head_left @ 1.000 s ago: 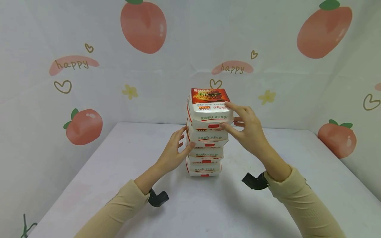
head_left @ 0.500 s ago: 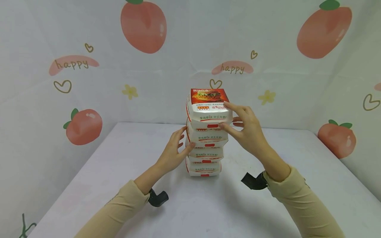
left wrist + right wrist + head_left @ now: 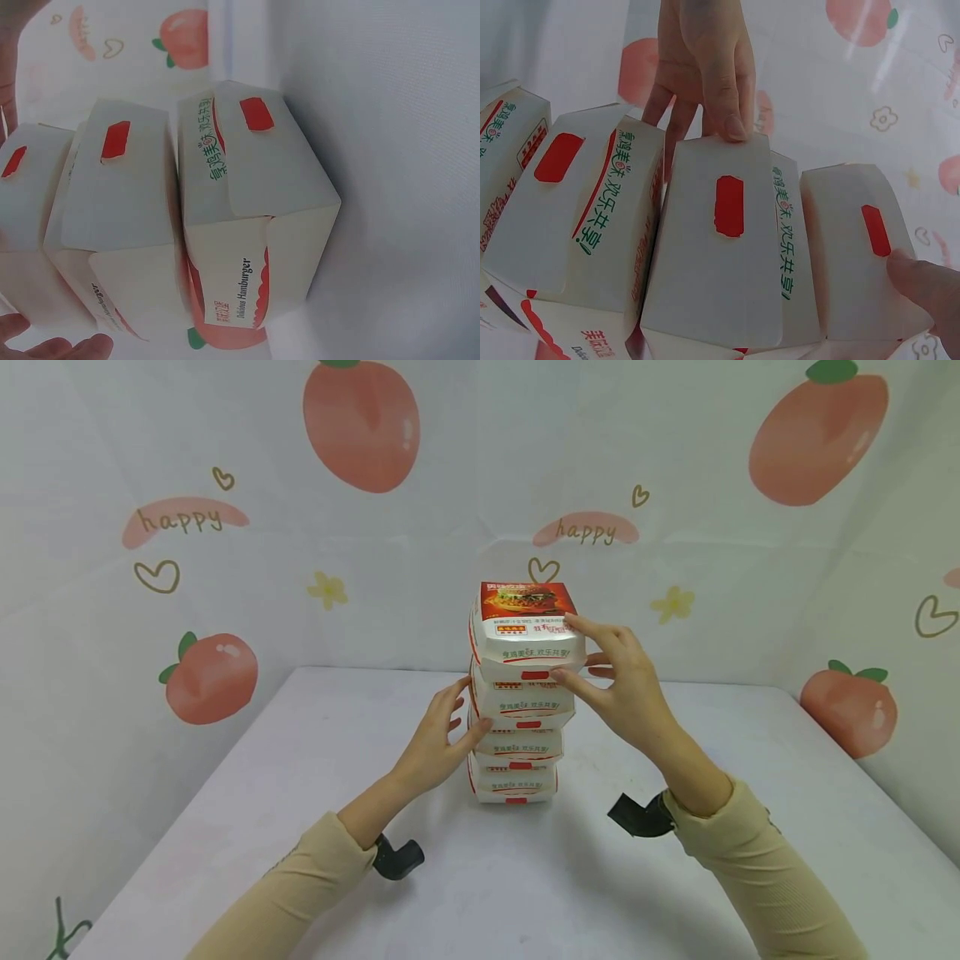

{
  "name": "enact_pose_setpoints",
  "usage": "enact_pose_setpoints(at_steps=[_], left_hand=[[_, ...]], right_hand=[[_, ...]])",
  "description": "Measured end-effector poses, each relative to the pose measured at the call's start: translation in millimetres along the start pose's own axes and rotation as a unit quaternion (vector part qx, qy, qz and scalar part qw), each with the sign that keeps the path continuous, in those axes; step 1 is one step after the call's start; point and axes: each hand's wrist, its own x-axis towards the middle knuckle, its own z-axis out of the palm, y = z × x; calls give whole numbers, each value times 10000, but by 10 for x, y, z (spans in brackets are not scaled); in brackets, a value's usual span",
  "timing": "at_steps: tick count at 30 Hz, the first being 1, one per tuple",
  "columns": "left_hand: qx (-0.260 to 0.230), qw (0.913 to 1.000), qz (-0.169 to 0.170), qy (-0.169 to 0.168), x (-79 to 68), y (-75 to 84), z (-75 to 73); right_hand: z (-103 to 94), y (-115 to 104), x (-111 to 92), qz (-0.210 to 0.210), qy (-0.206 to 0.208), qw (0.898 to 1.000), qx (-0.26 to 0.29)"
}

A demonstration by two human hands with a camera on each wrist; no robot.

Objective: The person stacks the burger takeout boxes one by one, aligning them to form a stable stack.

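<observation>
Nearest, two beige sleeves (image 3: pixel 757 868) reaching in from the bottom edge, each with a black camera mount (image 3: pixel 397 858) at the wrist, only partly seen. Beyond them a white table (image 3: pixel 315 827), cut off at the lower corners.

At mid-table, a stack of four burger boxes (image 3: pixel 521 710), standing upright but not squarely aligned, the upper ones leaning out a little over the lower. White card, each front carrying a red tab in a slot, a red curved line and green printed characters too small to read from the head view. On the side of the bottom box (image 3: pixel 255 217), seen sideways from the left wrist, small print reading "Delicious Hamburger" beside a red scalloped band. Lid of the top box (image 3: pixel 527 631) dark red with a burger photo, its lettering too small to read.

Left hand (image 3: pixel 438 739) against the left side of the stack at the second and third boxes, thumb at the front corner, fingers straight and loose, touching rather than clasping; contact of the far fingers hidden behind the boxes. Right hand (image 3: pixel 618 681) on the top box, thumb under its front right lower edge, forefinger on the lid corner, pinching it between them; remaining fingers spread behind, their contact not clear.

Farthest, a white backdrop (image 3: pixel 450 510) printed with peaches, hearts, flowers and "happy".
</observation>
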Motion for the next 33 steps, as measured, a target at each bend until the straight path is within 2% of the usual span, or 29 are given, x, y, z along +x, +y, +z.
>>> enact_pose_setpoints(at_steps=[25, 33], left_hand=[[-4, 10000, -27, -17, -8, 8, -16], [108, 9999, -101, 66, -31, 21, -89]], right_hand=[[-14, 0, -29, -65, 19, 9999, -115], [-100, 40, -63, 46, 117, 9998, -126]])
